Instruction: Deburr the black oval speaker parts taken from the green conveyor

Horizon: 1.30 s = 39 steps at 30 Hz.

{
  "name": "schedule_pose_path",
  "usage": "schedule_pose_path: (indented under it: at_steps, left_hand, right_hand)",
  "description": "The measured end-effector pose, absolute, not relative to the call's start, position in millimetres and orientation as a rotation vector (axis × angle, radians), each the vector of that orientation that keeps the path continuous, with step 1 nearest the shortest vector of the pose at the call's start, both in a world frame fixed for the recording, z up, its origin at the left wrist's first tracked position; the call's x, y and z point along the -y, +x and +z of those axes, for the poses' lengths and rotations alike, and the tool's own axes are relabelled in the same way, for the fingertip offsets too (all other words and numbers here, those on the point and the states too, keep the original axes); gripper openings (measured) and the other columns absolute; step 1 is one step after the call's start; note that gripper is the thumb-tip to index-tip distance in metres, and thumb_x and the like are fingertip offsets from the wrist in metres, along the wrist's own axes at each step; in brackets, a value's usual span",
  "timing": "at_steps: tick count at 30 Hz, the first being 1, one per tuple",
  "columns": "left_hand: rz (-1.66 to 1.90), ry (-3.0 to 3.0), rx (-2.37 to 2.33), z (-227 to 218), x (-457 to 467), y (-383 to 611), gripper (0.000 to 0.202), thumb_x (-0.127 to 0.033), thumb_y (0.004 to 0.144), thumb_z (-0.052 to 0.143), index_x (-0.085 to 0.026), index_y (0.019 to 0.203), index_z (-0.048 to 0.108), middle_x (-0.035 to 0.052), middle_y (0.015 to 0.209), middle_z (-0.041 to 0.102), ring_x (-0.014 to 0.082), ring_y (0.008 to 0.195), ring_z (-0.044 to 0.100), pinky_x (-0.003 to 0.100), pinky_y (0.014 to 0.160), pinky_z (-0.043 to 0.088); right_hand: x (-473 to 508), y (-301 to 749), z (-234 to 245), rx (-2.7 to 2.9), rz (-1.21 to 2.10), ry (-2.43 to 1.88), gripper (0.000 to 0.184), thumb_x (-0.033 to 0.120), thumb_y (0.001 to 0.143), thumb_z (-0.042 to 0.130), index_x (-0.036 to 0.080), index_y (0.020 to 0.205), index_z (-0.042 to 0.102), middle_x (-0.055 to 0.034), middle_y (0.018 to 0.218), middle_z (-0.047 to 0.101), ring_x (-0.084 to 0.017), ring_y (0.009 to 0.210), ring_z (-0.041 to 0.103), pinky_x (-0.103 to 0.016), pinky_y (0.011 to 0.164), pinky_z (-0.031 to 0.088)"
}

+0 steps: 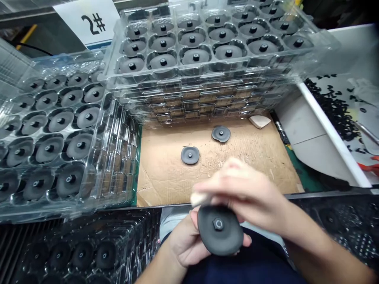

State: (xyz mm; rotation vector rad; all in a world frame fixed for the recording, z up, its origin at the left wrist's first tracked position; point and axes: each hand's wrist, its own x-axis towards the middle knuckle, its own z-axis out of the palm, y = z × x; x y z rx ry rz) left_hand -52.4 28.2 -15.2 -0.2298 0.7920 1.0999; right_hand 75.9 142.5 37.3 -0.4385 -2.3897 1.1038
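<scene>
My left hand (189, 244) holds a dark grey rounded disc with a short central stub (220, 232), its face turned up toward me. Just above the disc's far edge is my right hand (245, 189), blurred by motion, with its fingers closed on a small whitish piece (199, 198) that looks like a pad or cloth. Whether the piece touches the disc is hard to make out. Two similar discs lie apart on the cardboard beyond my hands, one on the left (190, 155) and one farther back (221, 134).
Stacked clear plastic trays (189, 85) full of discs stand at the back, more trays (85, 173) at the left. A whitish wedge (259, 121) lies on the cardboard (166, 181). Small black scraps (328, 104) fill a white bin at right. A "2#" sign (93, 24) stands behind.
</scene>
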Motion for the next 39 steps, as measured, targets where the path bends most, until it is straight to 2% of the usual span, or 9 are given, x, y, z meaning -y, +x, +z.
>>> schedule_pose_path:
  at_steps: [4, 6, 10, 13, 19, 23, 29, 35, 39]
  left_hand:
    - [0.973, -0.198, -0.423, -4, -33, -64, 0.046, -0.032, 0.054, 0.084, -0.021, 0.098, 0.071, 0.007, 0.097, 0.071, 0.023, 0.079, 0.071, 0.024, 0.061, 0.057]
    - [1.018, -0.183, -0.405, -7, -30, -69, 0.05, -0.035, 0.057, 0.082, -0.018, 0.102, 0.069, 0.0099, 0.104, 0.069, 0.0251, 0.085, 0.069, 0.026, 0.063, 0.057]
    - [1.067, -0.169, -0.383, -19, -22, -75, 0.06, -0.041, 0.058, 0.079, -0.017, 0.11, 0.065, 0.0126, 0.115, 0.065, 0.0281, 0.096, 0.066, 0.027, 0.069, 0.057]
    - [1.134, -0.176, -0.396, -21, -19, -80, 0.054, -0.037, 0.061, 0.079, -0.019, 0.11, 0.065, 0.0093, 0.113, 0.067, 0.0267, 0.099, 0.066, 0.028, 0.075, 0.057]
    - [1.25, -0.201, -0.465, -20, -21, -82, 0.041, -0.03, 0.072, 0.072, -0.019, 0.111, 0.065, 0.0086, 0.115, 0.067, 0.0267, 0.105, 0.064, 0.03, 0.085, 0.054]
    - [1.35, -0.269, -0.596, -23, -22, -83, 0.034, -0.029, 0.075, 0.07, -0.018, 0.107, 0.066, 0.0077, 0.115, 0.067, 0.0268, 0.109, 0.061, 0.033, 0.095, 0.048]
    - [1.469, -0.223, -0.779, -24, -22, -79, 0.042, -0.02, 0.07, 0.075, -0.019, 0.111, 0.064, 0.0076, 0.113, 0.068, 0.021, 0.106, 0.062, 0.031, 0.093, 0.048]
    - [1.384, -0.014, -0.876, -12, -33, -72, 0.049, -0.021, 0.064, 0.078, -0.022, 0.112, 0.064, 0.0055, 0.104, 0.07, 0.0221, 0.1, 0.064, 0.029, 0.088, 0.05]
    - [1.389, 0.046, -0.938, -2, -39, -73, 0.057, -0.021, 0.059, 0.082, -0.024, 0.112, 0.063, 0.005, 0.11, 0.068, 0.0246, 0.101, 0.064, 0.031, 0.088, 0.051]
  right_hand:
    - [-144, 85, -9, 2.247, 1.049, -1.09, 0.031, 0.023, 0.088, 0.054, 0.026, 0.119, 0.057, 0.0, 0.083, 0.065, -0.014, 0.072, 0.059, -0.025, 0.064, 0.05]
    - [-137, 89, -39, 2.259, 1.046, -1.206, 0.033, 0.026, 0.089, 0.05, 0.024, 0.122, 0.055, -0.0014, 0.083, 0.063, -0.014, 0.067, 0.059, -0.025, 0.059, 0.051]
    - [-113, 93, -80, 2.292, 0.868, -1.302, 0.029, 0.027, 0.09, 0.045, 0.022, 0.111, 0.064, -0.0108, 0.114, 0.056, -0.024, 0.097, 0.056, -0.042, 0.083, 0.049]
    - [-98, 97, -90, 2.29, 0.744, -1.356, 0.035, 0.03, 0.088, 0.05, 0.022, 0.12, 0.06, -0.0142, 0.127, 0.048, -0.03, 0.103, 0.049, -0.053, 0.088, 0.043]
    - [-112, 97, -100, 2.297, 0.757, -1.293, 0.033, 0.025, 0.088, 0.045, 0.02, 0.114, 0.064, -0.0141, 0.116, 0.053, -0.025, 0.09, 0.055, -0.047, 0.082, 0.047]
    - [-128, 85, -82, 2.229, 0.86, -1.256, 0.027, 0.027, 0.089, 0.045, 0.019, 0.108, 0.062, -0.0099, 0.099, 0.061, -0.022, 0.089, 0.061, -0.038, 0.075, 0.052]
    - [-112, 60, -4, 2.131, 1.106, -1.098, 0.019, 0.025, 0.09, 0.051, 0.027, 0.106, 0.061, -0.0013, 0.098, 0.068, -0.017, 0.085, 0.065, -0.024, 0.065, 0.052]
    - [-97, 36, 33, 2.175, 0.851, -0.789, 0.024, 0.012, 0.087, 0.046, 0.014, 0.107, 0.059, -0.0071, 0.087, 0.067, -0.019, 0.079, 0.059, -0.034, 0.07, 0.047]
    - [-95, 37, 37, 2.285, 0.864, -0.66, 0.024, 0.007, 0.085, 0.045, 0.012, 0.105, 0.058, -0.0061, 0.079, 0.064, -0.017, 0.069, 0.055, -0.031, 0.063, 0.044]
